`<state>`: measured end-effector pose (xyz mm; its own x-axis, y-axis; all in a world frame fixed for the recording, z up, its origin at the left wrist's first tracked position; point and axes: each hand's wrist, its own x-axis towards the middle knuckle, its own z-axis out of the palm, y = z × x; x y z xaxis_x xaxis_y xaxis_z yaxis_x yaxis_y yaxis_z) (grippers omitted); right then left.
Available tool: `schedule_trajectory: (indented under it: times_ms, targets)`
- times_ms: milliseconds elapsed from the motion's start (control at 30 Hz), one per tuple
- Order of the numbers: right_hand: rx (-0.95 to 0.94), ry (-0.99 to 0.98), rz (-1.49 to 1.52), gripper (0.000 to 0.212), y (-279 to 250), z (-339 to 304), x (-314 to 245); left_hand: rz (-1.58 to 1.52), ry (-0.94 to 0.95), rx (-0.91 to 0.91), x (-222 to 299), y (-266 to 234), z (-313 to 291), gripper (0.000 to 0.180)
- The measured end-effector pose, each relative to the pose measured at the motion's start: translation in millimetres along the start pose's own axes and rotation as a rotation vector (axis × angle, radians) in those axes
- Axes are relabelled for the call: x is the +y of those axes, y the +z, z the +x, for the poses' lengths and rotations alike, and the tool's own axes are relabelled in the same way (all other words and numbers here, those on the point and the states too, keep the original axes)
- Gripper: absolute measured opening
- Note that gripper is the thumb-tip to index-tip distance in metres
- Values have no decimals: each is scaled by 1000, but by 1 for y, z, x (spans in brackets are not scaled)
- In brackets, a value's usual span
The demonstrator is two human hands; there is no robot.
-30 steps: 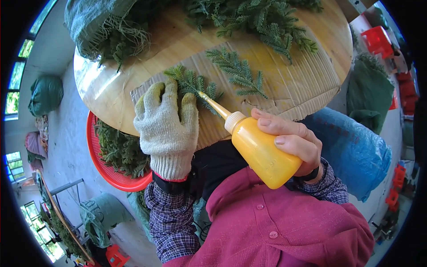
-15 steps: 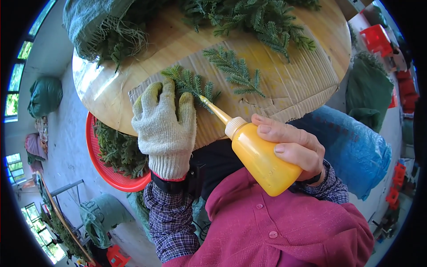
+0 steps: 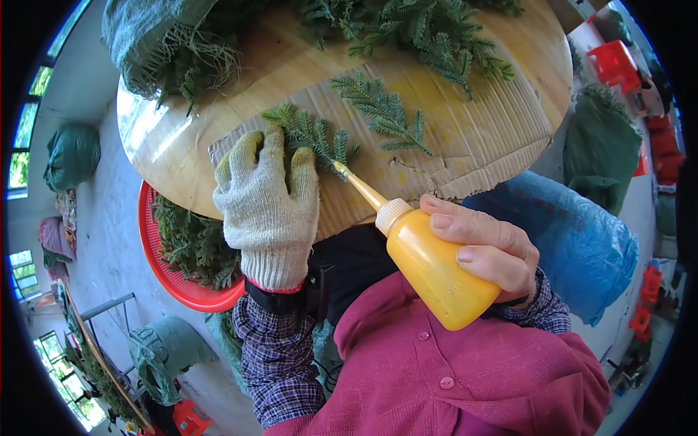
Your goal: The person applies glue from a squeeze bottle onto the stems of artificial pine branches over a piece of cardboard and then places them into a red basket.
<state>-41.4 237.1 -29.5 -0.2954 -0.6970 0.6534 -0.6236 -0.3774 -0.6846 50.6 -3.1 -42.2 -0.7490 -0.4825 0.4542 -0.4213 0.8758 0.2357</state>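
Our left hand lies spread, probably steadying the sprig on cardboard. Our right hand grips the bottle, tilted so its nozzle aims at the sprig.

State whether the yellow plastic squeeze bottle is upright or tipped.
Tipped: the bottle slants in the bare right hand, its tapered nozzle aimed toward the green needled sprig by the gloved left hand.

We see the right grip partly hidden by its bottle and, beyond the left grip, a sack cropped above.
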Motion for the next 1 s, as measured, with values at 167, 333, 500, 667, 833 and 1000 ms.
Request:
schedule_trajectory:
  times_ms: [167, 333, 500, 667, 833, 1000]
  targets:
    - [4, -12, 3, 29, -2, -3, -1, -24, -2, -4, 0, 0, 1, 36]
    - [-11, 1, 30, 27, -4, -5, -4, -5, 0, -9, 0, -1, 1, 35]
    - [-23, -1, 35, 27, -8, -4, -7, -5, -3, -13, 2, 1, 1, 36]
    - [-61, 23, 52, 26, -12, -4, -12, 42, 43, 49, -4, 6, -1, 38]
    - [-61, 5, 17, 27, -10, -3, -14, 11, 34, 62, -5, 6, -1, 38]
    - [-84, 6, -20, 27, -14, -3, -17, -6, -7, 4, 1, 2, 0, 36]
